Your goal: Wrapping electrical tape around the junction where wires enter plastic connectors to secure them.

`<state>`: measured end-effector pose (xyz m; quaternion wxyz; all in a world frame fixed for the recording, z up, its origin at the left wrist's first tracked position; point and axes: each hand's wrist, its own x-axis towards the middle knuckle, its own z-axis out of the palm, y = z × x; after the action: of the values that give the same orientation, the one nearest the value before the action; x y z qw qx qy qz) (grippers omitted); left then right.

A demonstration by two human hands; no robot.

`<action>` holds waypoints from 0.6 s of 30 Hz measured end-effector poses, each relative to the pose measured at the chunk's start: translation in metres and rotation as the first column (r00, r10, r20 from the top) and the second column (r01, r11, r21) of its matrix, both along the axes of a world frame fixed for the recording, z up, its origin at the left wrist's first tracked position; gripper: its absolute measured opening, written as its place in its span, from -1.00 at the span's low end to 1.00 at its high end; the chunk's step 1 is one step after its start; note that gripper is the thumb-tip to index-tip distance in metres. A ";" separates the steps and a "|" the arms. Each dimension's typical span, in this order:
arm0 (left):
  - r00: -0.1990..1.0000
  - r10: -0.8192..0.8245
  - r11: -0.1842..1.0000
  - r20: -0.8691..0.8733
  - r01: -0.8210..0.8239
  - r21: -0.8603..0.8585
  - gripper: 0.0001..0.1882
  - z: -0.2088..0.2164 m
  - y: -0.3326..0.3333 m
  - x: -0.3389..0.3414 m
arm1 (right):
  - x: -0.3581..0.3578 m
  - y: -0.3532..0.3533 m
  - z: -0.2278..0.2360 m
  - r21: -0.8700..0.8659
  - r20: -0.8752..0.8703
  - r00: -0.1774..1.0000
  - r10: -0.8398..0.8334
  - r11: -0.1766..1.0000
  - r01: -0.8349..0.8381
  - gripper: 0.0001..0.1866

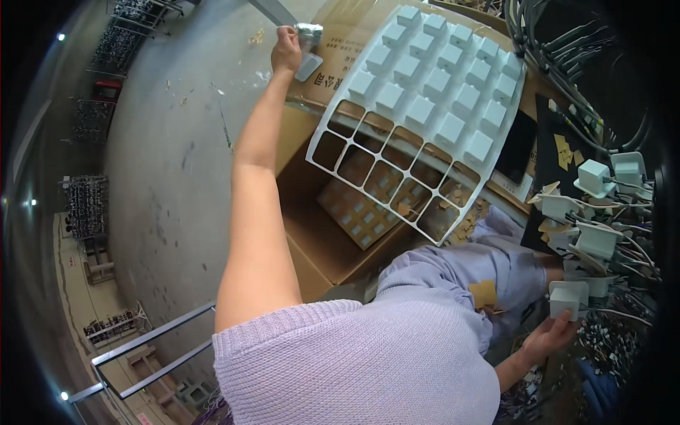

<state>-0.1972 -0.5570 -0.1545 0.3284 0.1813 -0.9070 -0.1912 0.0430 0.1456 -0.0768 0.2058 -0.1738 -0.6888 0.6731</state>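
My left hand [285,51] reaches far forward, its fingers closed beside a shiny silver roll-like piece [309,32]; what they pinch is too small to tell. Just below that piece lies a pale square plastic part [309,66]. At the lower right, my right hand [547,341] has its fingers on a white square plastic housing [569,299]. Wires run from the housing toward the right. Several similar white housings with wires [598,239] cluster just above it. Ahead of me, a white tray sheet [345,153] carries rows of pale square blocks [420,111], with open cells at its near end.
An open cardboard box [306,248] stands under the tray sheet, with a tan gridded sheet [365,205] inside. Dark cable bundles [567,53] hang at the upper right. A metal frame [152,350] stands at lower left. Racks of parts [86,205] line the far left of the floor.
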 end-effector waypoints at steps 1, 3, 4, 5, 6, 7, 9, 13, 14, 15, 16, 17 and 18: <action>1.000 0.018 1.000 -0.015 -0.018 0.006 -0.81 0.002 0.003 -0.001 | 0.000 0.000 0.001 0.015 -0.009 1.000 -0.015 1.000 0.016 -0.44; 1.000 -0.002 1.000 -0.015 0.003 0.014 -0.86 0.002 0.005 -0.003 | 0.002 -0.001 0.001 0.007 -0.012 1.000 0.011 1.000 -0.010 -0.43; 0.998 -0.058 0.995 -0.010 0.058 0.086 -0.80 0.003 0.003 -0.005 | 0.002 -0.001 0.001 0.028 -0.022 1.000 0.017 0.999 -0.016 -0.43; 0.998 -0.063 0.995 -0.008 0.064 0.082 -0.80 0.003 0.001 -0.007 | 0.003 -0.001 0.001 0.014 -0.037 0.999 0.024 1.000 -0.023 -0.43; 0.995 -0.097 0.990 0.028 0.093 0.107 -0.76 0.004 -0.001 -0.009 | 0.003 -0.001 0.000 -0.016 -0.037 0.999 0.003 1.000 -0.004 -0.43; 0.989 -0.122 0.984 0.088 0.109 0.138 -0.71 0.004 -0.003 -0.011 | 0.004 -0.002 0.000 -0.003 -0.058 0.998 0.026 1.000 -0.026 -0.43; 0.982 -0.163 0.979 0.096 0.149 0.139 -0.61 0.006 -0.002 -0.014 | 0.005 -0.002 -0.001 -0.026 -0.050 0.999 -0.017 1.000 0.016 -0.46; 0.964 -0.106 0.994 0.242 0.096 0.055 -0.47 0.009 0.014 -0.023 | 0.007 -0.002 0.000 -0.033 -0.066 0.998 0.023 0.999 -0.025 -0.47; 0.962 -0.034 0.998 0.272 0.017 0.063 -0.46 0.010 0.019 -0.027 | 0.008 -0.002 0.000 -0.025 -0.056 0.998 0.032 0.999 -0.033 -0.47; 0.960 0.032 0.997 0.279 -0.050 0.058 -0.45 0.011 0.024 -0.031 | 0.008 -0.001 0.000 -0.049 -0.029 0.999 0.020 0.999 -0.021 -0.47; 0.961 0.100 0.990 0.258 -0.122 0.071 -0.42 0.013 0.027 -0.035 | 0.008 0.000 0.001 -0.021 -0.052 0.998 0.034 0.999 -0.035 -0.47; 0.953 0.103 0.988 0.284 -0.131 0.081 -0.42 0.014 0.029 -0.038 | 0.008 0.001 0.000 -0.018 -0.047 0.998 0.030 0.999 -0.031 -0.47; 0.950 0.168 0.985 0.262 -0.156 -0.068 -0.44 0.016 0.030 -0.042 | 0.008 0.002 0.000 -0.040 -0.036 0.999 0.031 0.999 -0.032 -0.47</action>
<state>-0.2388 -0.5274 -0.1389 0.2222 0.2715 -0.9292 -0.1165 0.0512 0.1478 -0.0766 0.2038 -0.1551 -0.6739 0.6930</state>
